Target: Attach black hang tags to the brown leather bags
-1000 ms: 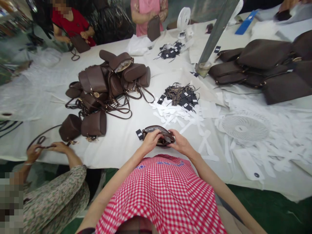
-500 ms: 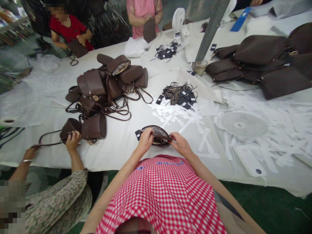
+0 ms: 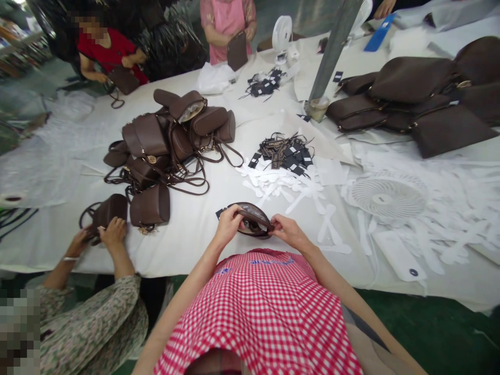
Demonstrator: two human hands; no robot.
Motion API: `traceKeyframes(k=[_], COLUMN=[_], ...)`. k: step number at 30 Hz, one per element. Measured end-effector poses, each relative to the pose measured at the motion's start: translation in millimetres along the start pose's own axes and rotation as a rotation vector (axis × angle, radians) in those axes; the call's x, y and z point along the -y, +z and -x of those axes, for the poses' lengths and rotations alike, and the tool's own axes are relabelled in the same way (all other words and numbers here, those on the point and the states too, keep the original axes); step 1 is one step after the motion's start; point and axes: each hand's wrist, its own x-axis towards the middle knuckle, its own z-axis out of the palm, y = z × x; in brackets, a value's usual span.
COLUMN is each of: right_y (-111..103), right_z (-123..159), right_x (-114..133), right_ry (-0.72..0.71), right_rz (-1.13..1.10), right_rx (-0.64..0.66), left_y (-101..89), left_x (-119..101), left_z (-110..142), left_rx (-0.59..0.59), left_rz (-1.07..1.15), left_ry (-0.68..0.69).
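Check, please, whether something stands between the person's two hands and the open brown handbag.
Nothing visible does. The left hand holds the bag's left side, and the right hand its right end. The white strips lie beyond it, not between.

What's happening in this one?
The left hand and right hand hold a small brown bag at its two ends, its top open. Ahead lie black tags on white strips. To the left, a co-worker's hands are on another brown bag, beside a pile of bags.
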Motion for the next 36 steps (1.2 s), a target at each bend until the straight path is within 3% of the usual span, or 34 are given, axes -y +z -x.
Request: traceKeyframes(k=[4,6,9,15,19,24,27,30,36], right_y=[3,4,4,7,13,19,24,27,28], right_z=[3,4,6,12,15,12,8,6,7], right_x=[3,4,7,19,14,8,8,7,5], right_ry=[0.060,0.079,0.047,-0.178,-0.102,-0.045,-0.028,0.010,0.046], right_rz=[-0.091,-0.133,-0.160,0.034,-0.003,-0.167,-0.315,-0.400,-0.378], right_rx=[0.026,0.025,-0.050,-0.247,-0.376,-0.315,-0.268,-0.312,-0.380], left_y=[-8.2,-8.4,-1.7,11.6,13.1,21.1,25.3,30.3,48.0], left_x=[-3,-4,0,10,2,-8,-11,-13,-10], left_z=[9,15,23,23,17,7,0,-7,-11], left_rx=[0.081,0.184,0.261,0.193,0.232,0.211,0.190,0.205,0.252], left_rz=[-0.030,-0.199,-0.452,-0.576,-0.632,-0.656,-0.713,-0.814,-0.887], left_ry=[0.270,0.413,0.497,0.514,0.562,0.573,0.533,0.465,0.334])
